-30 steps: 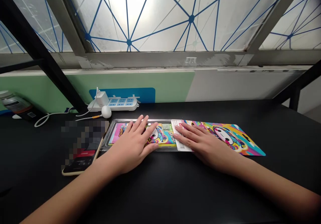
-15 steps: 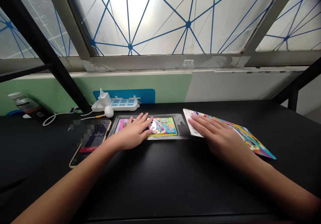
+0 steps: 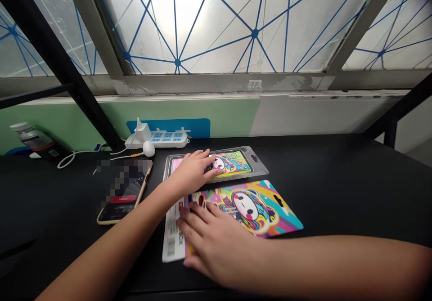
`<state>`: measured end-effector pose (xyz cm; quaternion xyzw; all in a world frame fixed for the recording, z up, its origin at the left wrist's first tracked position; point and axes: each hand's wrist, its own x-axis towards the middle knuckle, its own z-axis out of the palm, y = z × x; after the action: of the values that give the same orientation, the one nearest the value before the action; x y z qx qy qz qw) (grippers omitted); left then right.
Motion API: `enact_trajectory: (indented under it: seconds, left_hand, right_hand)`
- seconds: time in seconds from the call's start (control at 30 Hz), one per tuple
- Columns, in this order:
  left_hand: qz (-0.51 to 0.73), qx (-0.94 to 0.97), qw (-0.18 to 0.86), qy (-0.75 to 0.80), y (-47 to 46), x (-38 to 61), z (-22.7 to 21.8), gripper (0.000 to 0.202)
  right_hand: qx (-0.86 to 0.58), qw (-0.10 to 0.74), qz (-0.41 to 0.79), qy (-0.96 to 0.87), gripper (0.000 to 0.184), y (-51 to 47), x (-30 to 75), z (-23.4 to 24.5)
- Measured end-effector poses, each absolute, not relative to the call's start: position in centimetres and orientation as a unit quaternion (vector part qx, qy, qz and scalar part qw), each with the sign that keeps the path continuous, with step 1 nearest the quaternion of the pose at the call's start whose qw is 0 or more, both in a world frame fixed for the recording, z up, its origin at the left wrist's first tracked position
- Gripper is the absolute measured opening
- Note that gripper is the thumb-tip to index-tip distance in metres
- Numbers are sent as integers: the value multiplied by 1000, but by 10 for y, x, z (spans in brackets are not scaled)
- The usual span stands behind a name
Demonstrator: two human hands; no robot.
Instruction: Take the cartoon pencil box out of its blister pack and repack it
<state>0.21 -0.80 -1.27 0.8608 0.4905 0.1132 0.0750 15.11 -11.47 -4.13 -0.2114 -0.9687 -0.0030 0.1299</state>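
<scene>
My left hand (image 3: 191, 171) lies across the left half of a clear plastic blister pack (image 3: 232, 163), which holds a colourful cartoon card and has a hang tab at its right end. Nearer me, my right hand (image 3: 216, 242) spans the lower left of a bright cartoon-printed card (image 3: 251, 208). A white barcode strip (image 3: 172, 238) runs along that card's left end, with my fingertips across it. The card and pack lie close together, apart from each other. My left forearm passes just beside the strip.
The black desk (image 3: 337, 193) stretches right of both hands. A smartphone (image 3: 118, 213), partly blurred out, lies to the left. Behind it stand a white power strip (image 3: 168, 140), a round white object (image 3: 148, 148) with a cable, and a bottle (image 3: 33, 138). Dark metal frame bars cross the background.
My right hand has drawn the printed card from the right to the centre, nearer me, and turned it. The blister pack has shifted slightly right and away under my left hand.
</scene>
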Motion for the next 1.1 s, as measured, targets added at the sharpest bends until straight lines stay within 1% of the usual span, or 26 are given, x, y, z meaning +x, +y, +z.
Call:
enact_trajectory:
  seconds: [0.13, 0.3, 0.4, 0.53, 0.7, 0.9, 1.03, 1.1]
  left_hand:
    - [117, 866, 63, 482, -6, 0, -17, 53]
    - [117, 871, 51, 475, -6, -2, -19, 53]
    - [116, 873, 39, 472, -7, -1, -20, 51]
    - [117, 873, 29, 473, -8, 0, -22, 51]
    - [124, 876, 32, 464, -7, -2, -24, 52]
    - [142, 879, 47, 453, -6, -8, -24, 50]
    - [161, 879, 55, 445, -9, -10, -23, 50]
    - [180, 875, 55, 447, -12, -10, -20, 46]
  right_hand:
    - [-226, 139, 96, -959, 43, -76, 139, -41]
    - [-215, 160, 120, -956, 36, -67, 141, -43]
    - [-204, 170, 103, -958, 30, -68, 142, -45]
    - [-167, 182, 61, -967, 27, -66, 141, -49]
    - [-113, 182, 17, -977, 26, -66, 142, -47]
    - [-98, 174, 25, -979, 25, -64, 144, -40]
    - [-84, 184, -5, -979, 28, -63, 145, -42]
    - [-80, 191, -27, -978, 31, -61, 148, -39]
